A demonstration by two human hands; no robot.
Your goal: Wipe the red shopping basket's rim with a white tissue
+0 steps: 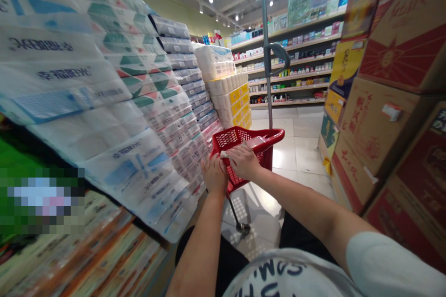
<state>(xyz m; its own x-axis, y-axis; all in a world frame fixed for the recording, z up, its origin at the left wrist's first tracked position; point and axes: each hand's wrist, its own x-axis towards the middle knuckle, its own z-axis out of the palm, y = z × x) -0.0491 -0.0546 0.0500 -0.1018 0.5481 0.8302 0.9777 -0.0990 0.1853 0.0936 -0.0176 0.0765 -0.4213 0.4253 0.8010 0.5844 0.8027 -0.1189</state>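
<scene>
A red shopping cart (275,136) with a perforated basket stands in front of me. My left hand (215,174) is closed over its near left corner, fingers curled on the rim. Beside it, my right hand (243,162) lies over the near edge, its fingers bent and close to the left hand. A crumpled pale piece, like a tissue (225,154), shows at the right fingertips, pressed between that hand and the cart. What lies under both palms is hidden. A grey pole (266,55) with a loop rises behind the cart's far side.
Tall stacks of wrapped paper packs (132,97) line the left side. Cartons (376,120) are piled on the right. Shelves of small goods (296,62) stand at the back. Pale floor tiles (303,148) run between them. A blurred patch (42,199) covers something at lower left.
</scene>
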